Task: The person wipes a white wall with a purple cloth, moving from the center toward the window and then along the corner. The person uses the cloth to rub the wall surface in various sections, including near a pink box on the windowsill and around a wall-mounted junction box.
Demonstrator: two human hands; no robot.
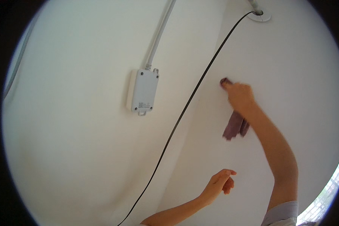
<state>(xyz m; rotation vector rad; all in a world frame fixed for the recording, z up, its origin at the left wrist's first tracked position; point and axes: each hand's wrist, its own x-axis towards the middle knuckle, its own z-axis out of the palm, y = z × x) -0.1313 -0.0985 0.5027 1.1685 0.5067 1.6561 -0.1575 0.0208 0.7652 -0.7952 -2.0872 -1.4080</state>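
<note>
My right hand is raised against the white wall, its fingers closed on a dark purple cloth. One bunched end of the cloth pokes out past the fingertips, and the rest hangs below the wrist. Lower down, my left hand is held up near the wall with its fingers loosely curled; nothing shows in it.
A black cable runs diagonally from a pipe hole with a white collar. To the left, a grey plastic box hangs from a grey cord. Another grey cable curves at far left. Bright window at lower right.
</note>
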